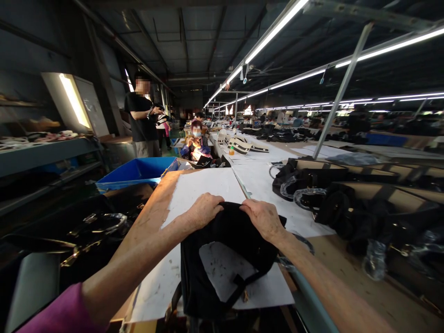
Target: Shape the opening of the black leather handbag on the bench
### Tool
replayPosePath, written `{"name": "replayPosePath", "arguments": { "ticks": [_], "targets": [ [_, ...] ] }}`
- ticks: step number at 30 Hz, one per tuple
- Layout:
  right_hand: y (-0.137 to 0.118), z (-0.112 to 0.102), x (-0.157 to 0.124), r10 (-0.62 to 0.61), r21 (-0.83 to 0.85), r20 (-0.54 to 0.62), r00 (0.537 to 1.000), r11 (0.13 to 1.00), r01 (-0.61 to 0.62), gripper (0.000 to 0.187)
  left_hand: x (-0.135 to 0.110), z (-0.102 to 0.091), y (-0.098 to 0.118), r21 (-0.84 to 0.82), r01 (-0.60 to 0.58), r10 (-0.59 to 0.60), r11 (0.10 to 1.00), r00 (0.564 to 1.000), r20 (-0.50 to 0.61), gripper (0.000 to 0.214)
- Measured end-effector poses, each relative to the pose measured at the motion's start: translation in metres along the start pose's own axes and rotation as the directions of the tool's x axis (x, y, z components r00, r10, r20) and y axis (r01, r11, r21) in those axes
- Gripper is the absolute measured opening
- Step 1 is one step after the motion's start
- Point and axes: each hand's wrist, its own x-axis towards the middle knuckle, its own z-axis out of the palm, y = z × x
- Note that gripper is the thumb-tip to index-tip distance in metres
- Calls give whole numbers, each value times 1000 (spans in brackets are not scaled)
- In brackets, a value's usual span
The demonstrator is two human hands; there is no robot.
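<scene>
While the left hand [204,210] pinches the upper edge of a black fabric piece [236,222] between thumb and fingers, the right hand [263,221] grips the same edge just beside it, a short stretch of cloth showing between them. The piece hangs below both hands, its open loop framing part of a white sheet [208,182] that covers much of the tabletop [157,208]. Ahead and left of the left hand sits a blue bin [118,178]; right of the right hand, black bags [333,208] stand in rows, some with clear-wrapped handles [308,196]. Beyond the left hand, a person in a black top [142,118] stands.
</scene>
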Motion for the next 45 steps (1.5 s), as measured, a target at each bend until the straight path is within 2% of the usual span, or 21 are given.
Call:
{"name": "replayPosePath", "arguments": {
  "ticks": [8, 13, 16, 20, 27, 31, 34, 36, 38, 41, 43, 45],
  "targets": [
    [-8, -8, -1, 15, 1, 13, 1000, 1000, -15, 23, 3, 0, 1, -21, 11, -11, 1000, 1000, -7, 22],
    [-21, -9, 7, 29, -98, 68, 997, 995, -22, 26, 3, 0, 3, -26, 31, -32, 999, 999, -32, 20],
    [-30, -6, 15, -7, -148, 106, 994, 989, 22, 25, 3, 2, 1, -24, 34, -35, 999, 998, -53, 20],
    [-36, -1, 25, -79, -134, 130, 988, 986, 97, 27, 4, 4, -2, -31, 25, -27, 999, 998, -63, 24],
    [-31, -4, 33, -152, -78, 265, 952, 981, 179, 23, 3, 5, 1, 0, 13, -13, 1000, 999, -43, 28],
    [-34, -8, 41, -169, -13, 348, 922, 983, 185, 28, -2, 5, 3, -9, 77, -77, 997, 992, -104, 21],
    [-37, -12, 48, -188, 51, 428, 884, 982, 184, 22, -8, -4, 5, -82, 115, -123, 990, 988, -91, 24],
    [-36, -14, 52, -191, 75, 458, 868, 982, 176, 19, -16, -15, 8, -136, 133, -146, 982, 985, -91, 28],
    [-30, -19, 53, -179, 96, 486, 855, 984, 151, 19, -31, -28, 12, -162, 162, -186, 973, 971, -147, 36],
    [-15, -28, 48, -135, 120, 538, 832, 989, 83, 18, -67, -41, 21, -217, 210, -259, 953, 938, -229, 47],
    [-5, -36, 41, -93, 125, 569, 817, 992, 27, 17, -96, -39, 29, -280, 240, -303, 930, 929, -212, 57],
    [2, -42, 32, -57, 123, 586, 808, 992, -20, 17, -122, -29, 39, -333, 300, -365, 894, 918, -153, 69]
  ]
}}
